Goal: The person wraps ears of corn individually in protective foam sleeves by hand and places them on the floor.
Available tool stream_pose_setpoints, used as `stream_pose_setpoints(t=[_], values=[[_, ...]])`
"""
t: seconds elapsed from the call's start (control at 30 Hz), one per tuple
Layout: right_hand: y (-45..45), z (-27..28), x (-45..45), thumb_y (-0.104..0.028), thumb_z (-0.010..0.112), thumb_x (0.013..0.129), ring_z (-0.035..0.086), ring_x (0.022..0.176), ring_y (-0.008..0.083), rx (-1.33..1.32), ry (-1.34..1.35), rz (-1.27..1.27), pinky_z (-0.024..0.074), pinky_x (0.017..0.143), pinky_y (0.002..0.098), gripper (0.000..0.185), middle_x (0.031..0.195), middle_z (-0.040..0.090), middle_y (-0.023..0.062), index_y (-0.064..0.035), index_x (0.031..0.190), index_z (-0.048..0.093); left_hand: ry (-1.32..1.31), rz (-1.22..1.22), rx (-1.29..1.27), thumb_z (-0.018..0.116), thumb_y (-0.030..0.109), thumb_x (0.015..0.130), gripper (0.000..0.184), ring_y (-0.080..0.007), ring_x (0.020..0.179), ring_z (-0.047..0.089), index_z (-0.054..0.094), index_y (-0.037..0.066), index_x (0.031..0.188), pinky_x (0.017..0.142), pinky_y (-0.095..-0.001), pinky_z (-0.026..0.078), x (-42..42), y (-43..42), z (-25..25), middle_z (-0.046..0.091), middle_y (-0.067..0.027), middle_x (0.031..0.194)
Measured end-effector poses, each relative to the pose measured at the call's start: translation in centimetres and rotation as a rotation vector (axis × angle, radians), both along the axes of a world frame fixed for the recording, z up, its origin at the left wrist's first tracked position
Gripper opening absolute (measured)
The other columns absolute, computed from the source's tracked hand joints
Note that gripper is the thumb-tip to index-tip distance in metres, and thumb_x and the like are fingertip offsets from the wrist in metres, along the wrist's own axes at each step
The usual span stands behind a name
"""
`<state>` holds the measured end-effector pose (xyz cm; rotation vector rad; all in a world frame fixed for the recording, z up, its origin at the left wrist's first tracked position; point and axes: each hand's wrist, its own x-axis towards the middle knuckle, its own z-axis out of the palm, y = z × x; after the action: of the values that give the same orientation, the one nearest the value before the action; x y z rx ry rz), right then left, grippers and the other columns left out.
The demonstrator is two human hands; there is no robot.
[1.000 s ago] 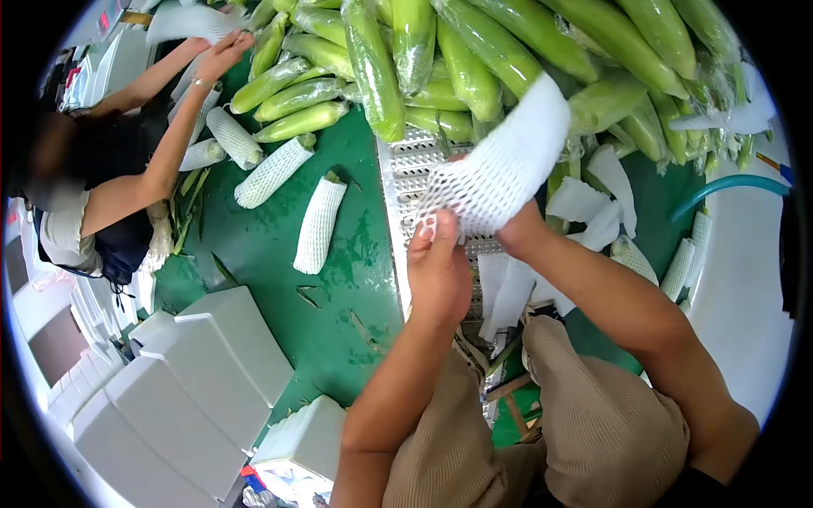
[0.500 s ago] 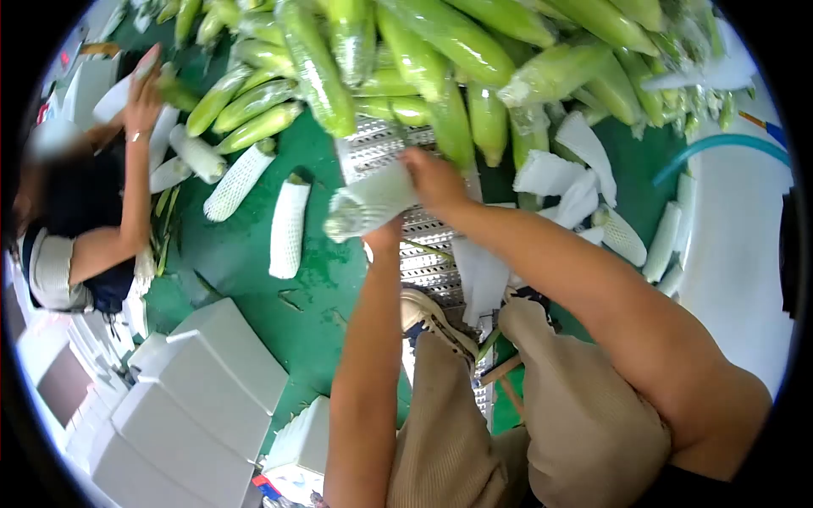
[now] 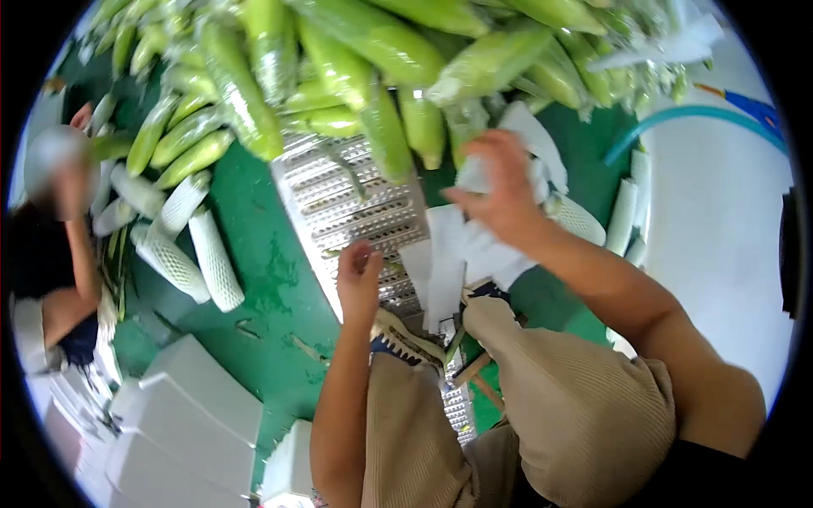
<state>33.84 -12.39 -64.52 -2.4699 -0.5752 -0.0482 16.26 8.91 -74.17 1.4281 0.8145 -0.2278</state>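
Note:
My left hand (image 3: 360,275) hovers over the perforated metal plate (image 3: 326,203), fingers loosely curled, thumb apart from them, nothing in it. My right hand (image 3: 504,190) is raised in front of the white foam sleeves (image 3: 538,144); it is blurred, with thumb and fingers apart and no held thing visible. Whether it touches the foam I cannot tell. More loose white foam (image 3: 453,250) lies below it across the plate's right side. Long green gourds (image 3: 360,51) in clear film are heaped above the hands. On the left, a gourd in a white foam net (image 3: 216,258) lies beside others.
Another person (image 3: 55,229) sits at the far left. White foam boxes (image 3: 190,406) stand at lower left on the green floor (image 3: 262,330). A teal hose (image 3: 669,118) curves over a white surface (image 3: 711,229) at right. My shoe (image 3: 406,339) rests on the plate.
The foam-wrapped gourd has left my hands, and one more netted gourd lies in the left group. My right hand has moved right toward the foam sleeves. The view has shifted.

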Motion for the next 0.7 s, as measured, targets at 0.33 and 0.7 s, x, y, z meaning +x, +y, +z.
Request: stream_pose_setpoints(t=[0.33,0.7], values=[[4.5,4.0,-3.4,-0.026,0.063,0.095,0.062,0.098,0.0224,0.474,0.973,0.112,0.0488,0.085,0.0346,0.051,0.109,0.061,0.0150,-0.0055,0.135,0.039,-0.457,-0.275,0.164,0.078,-0.006,0.075,0.062,-0.0116,0.086,0.057,0.054,0.009,0.130,0.068,-0.0242,0.050,6.3,-1.6,9.7,0.049,-0.0080,0.125],[7.9,3.1,-4.4,-0.050,0.053,0.099,0.063,0.078,0.0153,1.098,1.827,0.153,0.0530,0.066,0.0308,0.070,0.099,0.060,0.0077,-0.0160,0.151,0.020,-0.454,0.167,-0.100,0.068,-0.006,0.087,0.021,-0.0137,0.086,0.064,0.055,0.004,0.101,0.062,-0.0260,0.057,4.4,2.8,10.4,0.059,-0.0062,0.111]])
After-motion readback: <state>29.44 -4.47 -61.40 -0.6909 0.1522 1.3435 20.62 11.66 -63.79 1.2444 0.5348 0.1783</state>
